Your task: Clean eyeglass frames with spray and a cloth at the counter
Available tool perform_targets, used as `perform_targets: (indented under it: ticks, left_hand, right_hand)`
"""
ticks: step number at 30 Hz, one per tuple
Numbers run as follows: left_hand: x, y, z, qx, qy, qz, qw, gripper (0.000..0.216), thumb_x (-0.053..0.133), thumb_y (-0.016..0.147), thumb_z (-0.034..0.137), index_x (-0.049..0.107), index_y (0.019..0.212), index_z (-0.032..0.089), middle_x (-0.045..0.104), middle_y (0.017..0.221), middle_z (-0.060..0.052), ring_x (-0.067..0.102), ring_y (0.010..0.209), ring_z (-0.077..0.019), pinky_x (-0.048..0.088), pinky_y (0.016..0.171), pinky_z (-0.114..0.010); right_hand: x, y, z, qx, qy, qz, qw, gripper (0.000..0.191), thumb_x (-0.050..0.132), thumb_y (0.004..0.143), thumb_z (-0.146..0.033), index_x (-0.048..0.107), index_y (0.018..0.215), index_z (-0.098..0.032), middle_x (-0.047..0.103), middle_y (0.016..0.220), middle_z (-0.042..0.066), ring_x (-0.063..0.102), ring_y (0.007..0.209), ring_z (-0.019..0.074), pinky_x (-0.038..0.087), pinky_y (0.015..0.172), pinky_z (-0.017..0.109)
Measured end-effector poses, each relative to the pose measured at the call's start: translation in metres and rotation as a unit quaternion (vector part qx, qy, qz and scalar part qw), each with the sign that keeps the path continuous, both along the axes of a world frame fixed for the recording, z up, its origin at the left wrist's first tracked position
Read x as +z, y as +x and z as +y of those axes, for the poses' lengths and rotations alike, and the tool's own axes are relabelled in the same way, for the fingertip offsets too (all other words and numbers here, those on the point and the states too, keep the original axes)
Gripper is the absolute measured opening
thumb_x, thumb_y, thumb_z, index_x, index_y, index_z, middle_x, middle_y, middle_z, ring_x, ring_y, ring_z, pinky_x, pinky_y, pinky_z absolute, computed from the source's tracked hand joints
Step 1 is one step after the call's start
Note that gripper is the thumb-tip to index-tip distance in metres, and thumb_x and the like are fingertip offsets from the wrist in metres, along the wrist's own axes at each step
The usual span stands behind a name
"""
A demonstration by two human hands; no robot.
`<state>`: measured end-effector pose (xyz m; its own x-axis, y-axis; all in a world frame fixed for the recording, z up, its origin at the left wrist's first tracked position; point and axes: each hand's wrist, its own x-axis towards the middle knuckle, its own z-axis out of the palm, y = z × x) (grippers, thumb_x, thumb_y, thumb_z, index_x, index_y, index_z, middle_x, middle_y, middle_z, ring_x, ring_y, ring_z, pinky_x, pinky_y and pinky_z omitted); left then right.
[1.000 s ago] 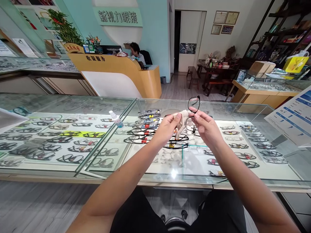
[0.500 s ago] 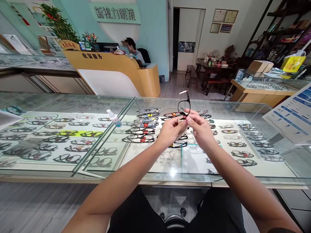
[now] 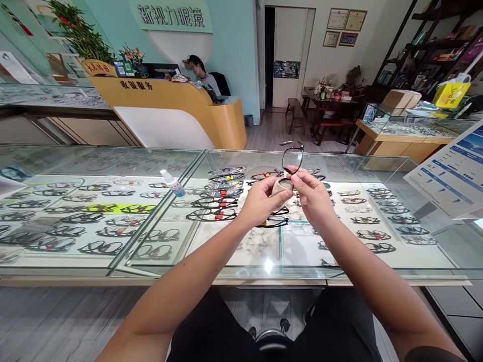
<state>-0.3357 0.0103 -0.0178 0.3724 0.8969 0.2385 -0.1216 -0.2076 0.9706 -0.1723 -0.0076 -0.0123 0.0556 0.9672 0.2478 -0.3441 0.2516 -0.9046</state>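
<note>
Both my hands meet above the glass display counter (image 3: 113,274). My right hand (image 3: 311,197) pinches a pair of black-framed glasses (image 3: 292,159) that stands upright, one lens above my fingers. My left hand (image 3: 260,201) presses a small beige cleaning cloth (image 3: 279,186) against the lower lens, its fingers closed on the cloth. Under the glass lie rows of spectacle frames (image 3: 215,201).
A small spray bottle (image 3: 172,183) lies on the counter to the left of my hands. A blue and white printed sheet (image 3: 449,181) stands at the right. A person sits behind the yellow reception desk (image 3: 181,108) at the back. More display cases stand at far right.
The glasses have turned in my right hand and the cloth is now bunched smaller under my left fingers. The view has shifted slightly.
</note>
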Motion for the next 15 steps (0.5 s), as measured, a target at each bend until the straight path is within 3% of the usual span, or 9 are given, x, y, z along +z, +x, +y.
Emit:
perform_targets:
  ticks: [6,11,15]
  left_hand:
    - [0.003,-0.001,-0.002,0.023,0.032,0.015,0.999,0.057,0.083,0.085,0.071,0.066,0.094,0.017,0.057,0.080,0.002,0.046,0.069,-0.0112,0.037,0.063,-0.024]
    - [0.009,-0.001,-0.004,0.015,0.044,-0.022,0.999,0.058,0.078,0.090,0.074,0.058,0.087,0.019,0.047,0.070,0.005,0.039,0.062,-0.0098,0.032,0.057,-0.024]
    - [0.013,-0.007,-0.001,0.065,0.047,-0.075,0.994,0.058,0.078,0.090,0.074,0.052,0.086,0.021,0.045,0.070,0.006,0.035,0.057,-0.0081,0.027,0.052,-0.023]
  right_hand:
    - [0.005,0.007,0.005,-0.004,-0.032,0.049,0.998,0.038,0.100,0.070,-0.055,0.081,0.090,-0.029,0.081,0.122,0.004,0.068,0.127,0.0269,0.052,0.117,0.042]
    - [0.006,0.016,0.009,-0.003,-0.013,0.049,0.999,0.036,0.094,0.078,-0.056,0.074,0.093,-0.029,0.080,0.134,0.002,0.073,0.114,0.0235,0.058,0.106,0.042]
    - [0.014,0.029,0.011,-0.014,0.014,0.052,0.998,0.035,0.089,0.084,-0.059,0.071,0.094,-0.031,0.078,0.138,0.001,0.073,0.117,0.0225,0.060,0.106,0.041]
